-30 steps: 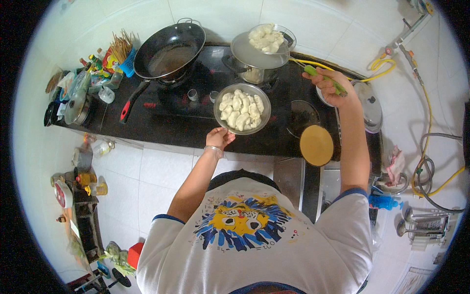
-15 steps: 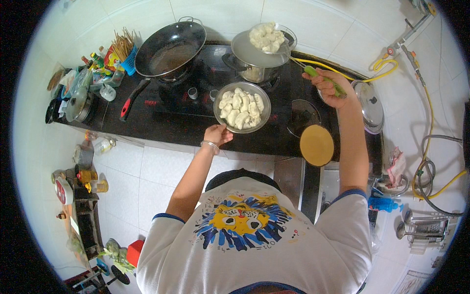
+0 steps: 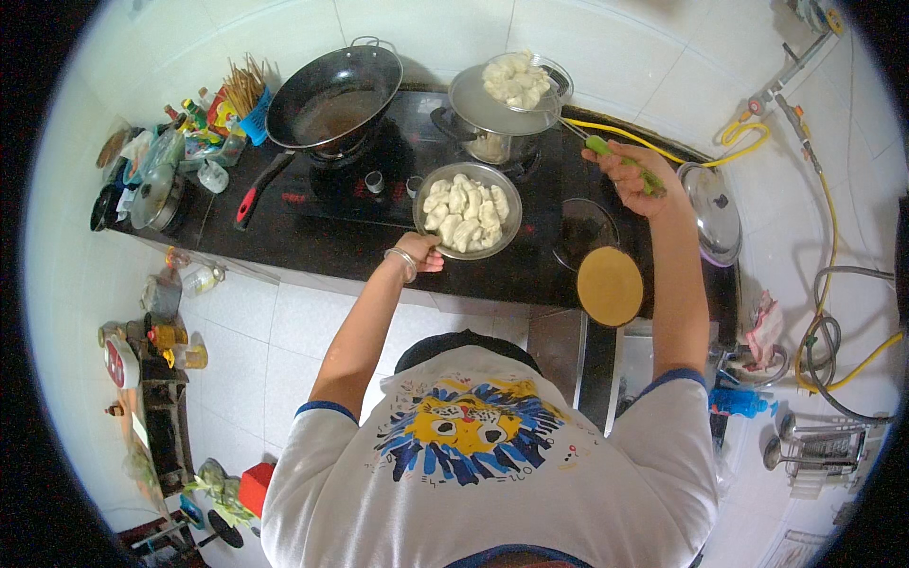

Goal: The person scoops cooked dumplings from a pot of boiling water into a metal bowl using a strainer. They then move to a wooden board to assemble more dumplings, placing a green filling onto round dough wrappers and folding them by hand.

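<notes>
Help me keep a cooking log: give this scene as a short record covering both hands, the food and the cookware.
Left hand: holding the near left edge of the metal bowl
Right hand: gripping the green handle of the strainer
Food: dumplings in the bowl, more in the strainer
Strainer position: over the pot; whether it touches the rim is unclear
Pan: black, left of the pot, handle red and black
</notes>
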`<action>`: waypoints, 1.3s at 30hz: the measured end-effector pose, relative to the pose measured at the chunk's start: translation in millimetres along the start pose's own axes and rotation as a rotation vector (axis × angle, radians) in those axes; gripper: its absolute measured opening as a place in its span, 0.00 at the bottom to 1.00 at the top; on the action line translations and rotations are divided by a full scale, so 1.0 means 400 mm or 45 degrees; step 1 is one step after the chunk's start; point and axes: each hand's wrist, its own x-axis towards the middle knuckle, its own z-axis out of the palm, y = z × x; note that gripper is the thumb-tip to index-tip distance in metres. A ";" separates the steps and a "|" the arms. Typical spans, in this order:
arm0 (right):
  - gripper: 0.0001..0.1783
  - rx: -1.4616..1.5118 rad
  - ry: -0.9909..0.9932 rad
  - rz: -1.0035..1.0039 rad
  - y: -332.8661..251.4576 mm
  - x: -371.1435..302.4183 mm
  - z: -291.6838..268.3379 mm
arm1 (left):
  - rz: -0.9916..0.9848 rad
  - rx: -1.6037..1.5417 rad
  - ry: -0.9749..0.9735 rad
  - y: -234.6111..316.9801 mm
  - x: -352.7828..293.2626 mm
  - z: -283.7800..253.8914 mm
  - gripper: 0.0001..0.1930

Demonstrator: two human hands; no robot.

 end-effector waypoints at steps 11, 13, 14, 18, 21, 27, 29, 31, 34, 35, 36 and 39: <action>0.19 -0.059 0.055 -0.007 0.010 -0.016 0.004 | 0.064 0.089 0.124 0.011 -0.069 0.038 0.10; 0.19 -0.093 0.065 -0.032 0.009 -0.016 -0.006 | 0.121 -0.010 0.118 0.002 -0.080 0.035 0.10; 0.19 -0.110 0.070 -0.045 0.009 -0.016 -0.011 | 0.157 -0.097 0.111 -0.014 -0.083 0.029 0.10; 0.19 -0.153 0.058 -0.076 0.013 -0.024 -0.019 | 0.398 -0.368 0.253 -0.053 -0.116 0.051 0.10; 0.18 -0.211 0.104 -0.046 0.010 -0.031 -0.014 | 0.441 -0.426 0.219 -0.064 -0.131 0.063 0.09; 0.21 -0.162 0.145 -0.110 0.037 -0.083 0.005 | 0.473 -0.498 0.168 -0.071 -0.123 0.064 0.07; 0.22 -0.245 0.105 -0.127 0.046 -0.115 0.005 | 0.479 -0.522 0.118 -0.078 -0.117 0.062 0.06; 0.22 -0.282 0.189 -0.139 0.064 -0.156 0.023 | 0.482 -0.538 0.058 -0.087 -0.116 0.062 0.05; 0.22 -0.311 0.247 -0.142 0.102 -0.211 0.025 | 0.437 -0.584 -0.038 -0.104 -0.119 0.072 0.04; 0.22 -0.285 0.247 -0.144 0.116 -0.230 0.022 | 0.436 -0.589 -0.090 -0.113 -0.118 0.074 0.05; 0.22 -0.259 0.249 -0.148 0.136 -0.249 0.025 | 0.429 -0.600 -0.122 -0.117 -0.118 0.080 0.05; 0.20 -0.112 0.374 -0.213 0.201 -0.303 0.035 | 0.405 -0.612 -0.202 -0.128 -0.118 0.092 0.07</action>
